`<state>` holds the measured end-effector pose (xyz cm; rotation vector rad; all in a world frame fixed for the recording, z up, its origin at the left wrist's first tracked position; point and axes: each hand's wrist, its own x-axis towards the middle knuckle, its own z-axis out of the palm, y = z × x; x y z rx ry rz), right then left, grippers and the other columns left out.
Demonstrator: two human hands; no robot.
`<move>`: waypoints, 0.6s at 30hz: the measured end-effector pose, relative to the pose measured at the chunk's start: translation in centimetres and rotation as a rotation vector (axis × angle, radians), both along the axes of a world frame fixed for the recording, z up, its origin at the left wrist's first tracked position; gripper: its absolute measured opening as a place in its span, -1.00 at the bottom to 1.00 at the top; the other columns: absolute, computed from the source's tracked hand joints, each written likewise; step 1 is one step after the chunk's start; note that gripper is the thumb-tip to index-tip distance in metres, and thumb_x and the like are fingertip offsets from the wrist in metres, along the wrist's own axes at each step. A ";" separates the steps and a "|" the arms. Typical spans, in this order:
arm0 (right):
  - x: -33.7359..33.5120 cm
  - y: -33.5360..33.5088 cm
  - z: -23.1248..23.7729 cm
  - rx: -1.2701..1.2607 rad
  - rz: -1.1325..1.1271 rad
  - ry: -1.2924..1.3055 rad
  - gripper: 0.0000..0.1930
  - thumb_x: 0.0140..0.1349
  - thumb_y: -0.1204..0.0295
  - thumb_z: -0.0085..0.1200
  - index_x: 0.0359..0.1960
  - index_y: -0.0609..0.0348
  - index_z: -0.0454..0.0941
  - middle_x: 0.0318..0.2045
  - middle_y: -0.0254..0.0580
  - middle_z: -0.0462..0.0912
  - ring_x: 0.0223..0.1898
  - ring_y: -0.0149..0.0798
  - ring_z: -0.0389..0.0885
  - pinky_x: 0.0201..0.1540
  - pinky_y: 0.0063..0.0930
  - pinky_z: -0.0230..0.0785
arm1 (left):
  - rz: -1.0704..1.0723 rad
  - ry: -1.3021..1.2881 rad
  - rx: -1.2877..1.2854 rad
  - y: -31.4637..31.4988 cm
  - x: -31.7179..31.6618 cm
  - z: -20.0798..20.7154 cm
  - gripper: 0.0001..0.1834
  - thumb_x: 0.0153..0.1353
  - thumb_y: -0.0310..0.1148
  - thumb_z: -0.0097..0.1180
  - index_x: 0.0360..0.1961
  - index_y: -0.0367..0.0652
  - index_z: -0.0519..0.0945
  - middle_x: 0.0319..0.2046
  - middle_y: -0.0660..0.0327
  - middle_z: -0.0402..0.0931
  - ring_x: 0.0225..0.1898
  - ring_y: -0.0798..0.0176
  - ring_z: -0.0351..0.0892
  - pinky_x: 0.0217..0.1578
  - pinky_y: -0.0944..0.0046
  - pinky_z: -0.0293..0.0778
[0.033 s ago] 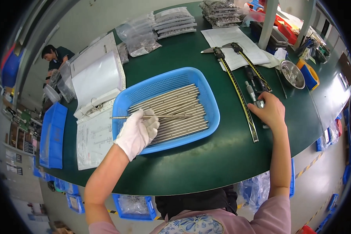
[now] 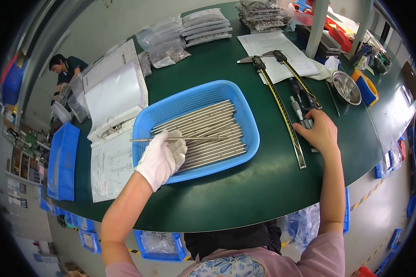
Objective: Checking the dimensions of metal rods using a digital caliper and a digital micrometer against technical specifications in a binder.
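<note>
My left hand (image 2: 161, 159), in a white glove, pinches a thin metal rod (image 2: 196, 138) and holds it level over the near left part of a blue plastic basket (image 2: 253, 124). Many similar steel rods (image 2: 201, 113) lie side by side inside that basket. Bare and to the right of it, my right hand (image 2: 321, 131) has its fingers closed round a micrometer (image 2: 296, 108) lying on the table; the palm hides part of the tool. Just left of this hand lies a long vernier caliper (image 2: 277, 99), with a second caliper (image 2: 293, 71) beyond.
An open binder (image 2: 113, 94) and a blue bin (image 2: 62, 161) are on the left. Bags of small parts (image 2: 205, 27) line the table's back. At right stand a metal bowl (image 2: 346, 87), a tape roll (image 2: 366, 87) and a metal post (image 2: 317, 30). A co-worker (image 2: 67, 69) is at far left.
</note>
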<state>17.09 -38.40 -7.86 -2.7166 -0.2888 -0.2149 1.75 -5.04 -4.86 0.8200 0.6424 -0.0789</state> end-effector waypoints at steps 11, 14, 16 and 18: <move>-0.6 0.2 -1.4 -0.061 0.059 -0.108 -0.63 -0.02 0.25 0.16 -0.25 0.22 0.42 -0.27 -0.10 0.42 -0.18 -0.08 0.43 -0.24 -0.27 0.34 | 0.210 0.043 0.067 0.2 0.2 -0.6 -0.62 0.30 -0.10 -0.27 -0.32 -0.21 0.44 -0.56 0.30 0.33 -0.52 0.40 0.36 -0.47 0.39 0.43; -0.7 0.3 -1.6 -0.112 0.035 -0.141 -0.61 0.02 0.25 0.12 -0.19 0.25 0.39 -0.26 -0.10 0.42 -0.18 -0.08 0.42 -0.22 -0.26 0.31 | 0.321 -0.093 0.082 0.7 0.0 0.2 -0.63 0.31 -0.09 -0.27 -0.38 -0.17 0.40 -0.57 0.29 0.31 -0.51 0.39 0.36 -0.43 0.38 0.44; -0.9 0.4 -1.8 -0.143 0.044 -0.150 -0.61 0.03 0.24 0.11 -0.18 0.25 0.39 -0.26 -0.10 0.42 -0.17 -0.08 0.42 -0.20 -0.26 0.30 | 0.368 -0.227 0.059 1.3 -0.1 1.1 -0.67 0.31 -0.13 -0.24 -0.37 -0.18 0.39 -0.55 0.28 0.31 -0.49 0.38 0.37 -0.41 0.38 0.44; -1.1 0.5 -1.8 -0.178 0.005 -0.159 -0.61 0.05 0.24 0.08 -0.16 0.25 0.40 -0.25 -0.10 0.42 -0.14 -0.08 0.40 -0.16 -0.25 0.26 | 0.372 -0.260 0.028 1.9 -0.4 2.1 -0.68 0.30 -0.14 -0.22 -0.36 -0.18 0.40 -0.55 0.27 0.31 -0.49 0.37 0.37 -0.41 0.38 0.44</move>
